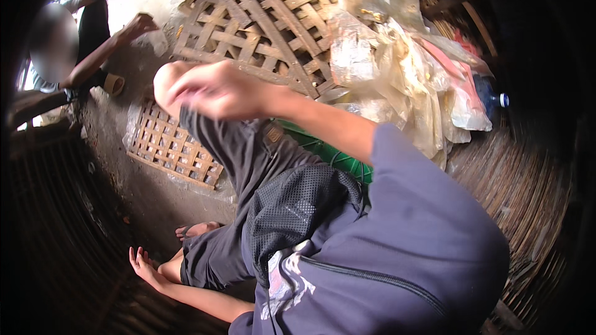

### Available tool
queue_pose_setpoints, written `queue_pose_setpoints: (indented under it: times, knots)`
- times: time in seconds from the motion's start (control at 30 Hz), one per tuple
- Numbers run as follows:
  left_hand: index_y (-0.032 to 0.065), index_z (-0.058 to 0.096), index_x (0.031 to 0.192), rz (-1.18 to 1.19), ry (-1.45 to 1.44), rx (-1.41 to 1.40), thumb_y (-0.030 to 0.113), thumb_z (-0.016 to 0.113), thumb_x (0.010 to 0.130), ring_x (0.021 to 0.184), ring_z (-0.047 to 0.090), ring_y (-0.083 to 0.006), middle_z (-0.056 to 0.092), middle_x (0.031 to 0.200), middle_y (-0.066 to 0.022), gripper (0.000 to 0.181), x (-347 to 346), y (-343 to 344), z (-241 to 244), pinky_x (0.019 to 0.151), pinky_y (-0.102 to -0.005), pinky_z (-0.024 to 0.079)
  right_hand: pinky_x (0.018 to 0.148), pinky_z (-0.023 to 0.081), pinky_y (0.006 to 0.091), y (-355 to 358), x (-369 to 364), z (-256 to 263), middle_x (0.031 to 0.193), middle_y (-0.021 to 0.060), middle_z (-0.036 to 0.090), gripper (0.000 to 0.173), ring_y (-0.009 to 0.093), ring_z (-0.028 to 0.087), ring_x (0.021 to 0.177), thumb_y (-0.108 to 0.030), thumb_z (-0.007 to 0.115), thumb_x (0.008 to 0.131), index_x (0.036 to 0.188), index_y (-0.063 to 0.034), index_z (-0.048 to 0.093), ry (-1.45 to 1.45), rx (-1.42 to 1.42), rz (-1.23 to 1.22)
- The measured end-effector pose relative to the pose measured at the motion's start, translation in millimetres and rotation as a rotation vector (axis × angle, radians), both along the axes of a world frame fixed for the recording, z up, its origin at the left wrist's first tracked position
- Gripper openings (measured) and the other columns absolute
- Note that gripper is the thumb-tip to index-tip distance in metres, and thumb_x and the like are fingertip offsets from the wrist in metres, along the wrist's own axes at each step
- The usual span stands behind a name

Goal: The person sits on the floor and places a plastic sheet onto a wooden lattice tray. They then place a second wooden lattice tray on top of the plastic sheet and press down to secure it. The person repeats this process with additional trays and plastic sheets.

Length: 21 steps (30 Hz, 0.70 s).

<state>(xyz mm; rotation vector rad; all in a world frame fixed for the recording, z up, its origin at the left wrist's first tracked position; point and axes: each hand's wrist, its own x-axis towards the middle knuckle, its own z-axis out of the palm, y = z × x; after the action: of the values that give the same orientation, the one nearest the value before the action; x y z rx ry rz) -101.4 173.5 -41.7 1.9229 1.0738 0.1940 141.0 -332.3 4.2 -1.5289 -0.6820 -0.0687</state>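
Note:
My right hand (pixel 209 90) is blurred, its fingers curled in over my bent right knee (pixel 163 79). Nothing shows between those fingers. Beside my left knee (pixel 171 270), my left hand (pixel 148 270) is held out with its fingers apart and holds nothing. I sit with dark trousers (pixel 223 149) and a blue-grey shirt (pixel 396 242). A small woven bamboo panel (pixel 172 142) lies on the floor beyond my right leg. Past my right hand is a larger stack of woven bamboo lattice panels (pixel 260 23).
Crumpled plastic sheets and bags (pixel 400 74) are heaped to my right, beside a blue plastic bottle (pixel 489 97). Green plastic (pixel 344 163) shows under my right arm. Bundled thin strips (pixel 517 195) lie behind me. Ahead, another person's arm (pixel 107 46) reaches out.

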Motion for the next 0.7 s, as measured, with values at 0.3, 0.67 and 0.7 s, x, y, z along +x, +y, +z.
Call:
queue_pose_setpoints:
  times: [0.3, 0.67, 0.7]
  knots:
    - [0.0214, 0.049, 0.129, -0.103, -0.095, 0.002, 0.024, 0.051, 0.090, 0.102, 0.054, -0.0146, 0.059, 0.118, -0.0029, 0.039, 45.3, -24.7, 34.7, 0.087, -0.0286, 0.035, 0.073, 0.046, 0.0368, -310.7, -135.2, -80.1, 0.086, 0.0131, 0.055, 0.029, 0.027, 0.054, 0.081, -0.001, 0.058, 0.075, 0.105, -0.0019, 0.059, 0.053, -0.941, -1.564]
    - [0.0184, 0.046, 0.133, -0.358, -0.142, 0.071, 0.010, 0.043, 0.092, 0.102, 0.051, -0.0140, 0.055, 0.119, -0.0063, 0.042, 87.8, -75.5, 57.2, 0.092, -0.0300, 0.033, 0.085, 0.036, 0.0457, -373.3, -172.4, -102.6, 0.105, 0.0071, 0.053, 0.024, 0.027, 0.049, 0.104, -0.030, 0.065, 0.078, 0.100, -0.0206, 0.065, 0.407, -1.402, -1.650]
    - [0.0180, 0.046, 0.133, -0.354, -0.153, 0.071, 0.011, 0.043, 0.092, 0.103, 0.051, -0.0142, 0.055, 0.119, -0.0066, 0.041, 88.0, -75.1, 56.5, 0.092, -0.0300, 0.033, 0.086, 0.036, 0.0458, -380.3, -172.8, -103.9, 0.104, 0.0068, 0.054, 0.022, 0.027, 0.050, 0.104, -0.031, 0.065, 0.079, 0.099, -0.0211, 0.065, 0.391, -1.407, -1.682]
